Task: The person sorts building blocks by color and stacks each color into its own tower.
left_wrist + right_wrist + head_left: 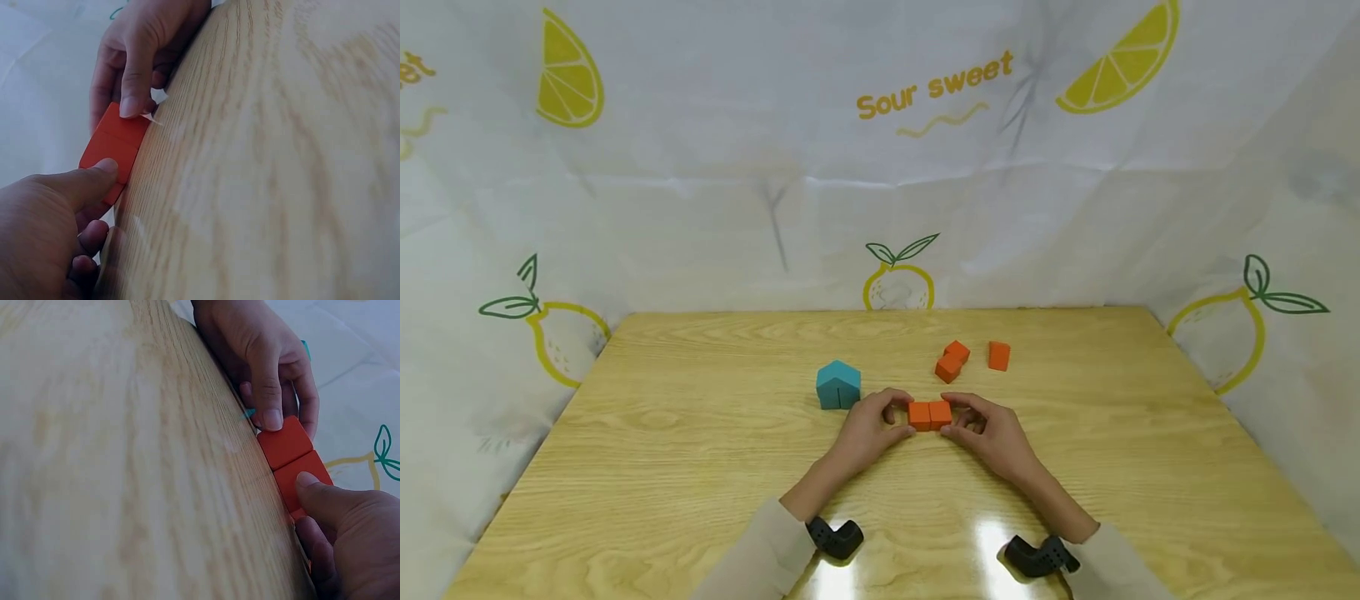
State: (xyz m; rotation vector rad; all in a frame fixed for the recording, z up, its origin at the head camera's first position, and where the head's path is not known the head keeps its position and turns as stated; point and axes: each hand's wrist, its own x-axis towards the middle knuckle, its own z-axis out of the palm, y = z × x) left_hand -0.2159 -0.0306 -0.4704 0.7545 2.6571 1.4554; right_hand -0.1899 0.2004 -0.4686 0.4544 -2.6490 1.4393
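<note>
- Two orange blocks, left (919,416) and right (940,414), side by side, end faces meeting at a thin seam; they look seated on the wood-grain table (662,425), a little right of its middle, between the person's hands.
- Left hand (867,429): pinches the left block, thumb on the near face, fingers on the far side.
- Right hand (996,433): same narrow grip on the right block, mirrored; from here both thumbs show plainly in the wrist views.
- Teal block group (838,386) just beside the left hand's knuckles, peaked outline, upright seam down the front; can't tell whether hand and teal touch.
- Beyond the right hand, a loose orange pair (952,362), one piece against the other, set askew.
- Right of that pair, a lone orange piece (999,356), apart from it.
- Black wrist devices (837,540) at both cuffs; pale sleeves (760,554) behind.
- White cloth (715,208) behind the table and along its sides: lemon wedges (571,75), outlined lemons with green leaves, orange lettering (935,86) reading "Sour sweet".
- Bright glare on the near tabletop, between the forearms.
</note>
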